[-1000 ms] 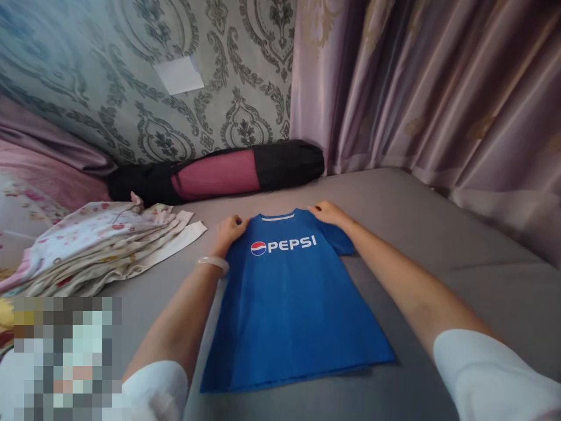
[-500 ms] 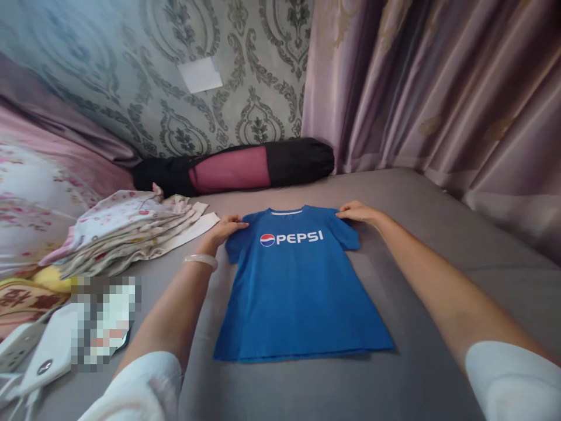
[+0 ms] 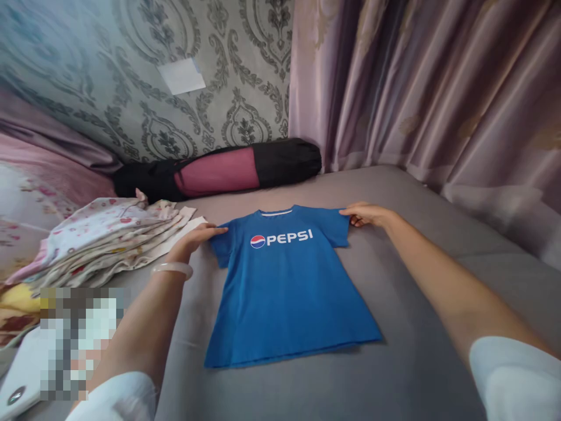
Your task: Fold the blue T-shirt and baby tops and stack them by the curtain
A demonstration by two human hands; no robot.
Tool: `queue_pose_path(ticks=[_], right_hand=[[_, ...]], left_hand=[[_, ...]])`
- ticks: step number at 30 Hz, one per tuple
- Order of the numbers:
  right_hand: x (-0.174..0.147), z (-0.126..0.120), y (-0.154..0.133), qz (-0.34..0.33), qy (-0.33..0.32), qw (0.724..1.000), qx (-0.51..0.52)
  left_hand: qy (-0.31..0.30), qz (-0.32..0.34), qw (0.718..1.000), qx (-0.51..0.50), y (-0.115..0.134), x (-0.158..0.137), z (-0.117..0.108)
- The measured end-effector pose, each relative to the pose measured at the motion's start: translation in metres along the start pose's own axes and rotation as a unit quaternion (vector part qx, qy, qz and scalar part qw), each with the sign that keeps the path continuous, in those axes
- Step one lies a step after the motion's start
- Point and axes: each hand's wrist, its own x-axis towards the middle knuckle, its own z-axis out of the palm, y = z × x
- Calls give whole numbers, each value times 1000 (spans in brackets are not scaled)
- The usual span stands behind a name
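A blue T-shirt with a PEPSI print lies spread flat, front up, its neckline away from me and its hem toward me. My left hand, with a pale bangle at its wrist, is closed on the top edge of the sleeve on the left. On the other side, the fingers of my right hand pinch the upper outer corner of the opposite sleeve. Both sleeves stretch outward between the hands.
The shirt rests on a grey bed sheet. Stacked clothes lie at the left, beyond a white device and a blurred-out item. A long black and pink bag lies along the patterned wall. Purple curtains hang at the right.
Both hands have shifted from near the shoulders outward along the sleeves, and the sleeves are now drawn out wider. The view has turned slightly to the right.
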Motion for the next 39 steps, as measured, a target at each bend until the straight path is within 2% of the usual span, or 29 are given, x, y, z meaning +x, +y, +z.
queue_pose_path(ticks=[4,8,11,16,20,22,24,26,28,31,34,39], right_hand=[[-9,-1,6,-31,1,998,54],[-12,19,7,-36,88,994,55],[-13,37,8,-39,138,989,25],[-17,62,7,-47,218,974,-38],[-26,83,4,-68,305,933,-177],[-31,90,4,-84,313,909,-264],[-35,93,5,-98,306,887,-331],[-37,90,7,-103,305,868,-377],[-36,86,9,-102,305,859,-399],[-33,82,12,-103,304,859,-399],[-28,80,14,-92,323,868,-365],[-33,66,19,-70,347,902,-247]], left_hand=[[10,-39,996,-76,-10,-10,-10],[-38,-33,974,-223,-17,-20,-11],[-13,-41,966,-254,-20,-28,-5],[93,-54,978,-179,-19,-35,19],[192,-39,974,-109,-13,-34,42],[238,-1,971,-28,-10,-35,51],[268,42,958,98,-11,-37,56],[274,65,934,219,-15,-40,57],[265,64,918,287,-21,-42,55],[249,57,910,326,-28,-42,53],[243,45,914,321,-28,-40,52],[255,2,942,217,-25,-50,39]])
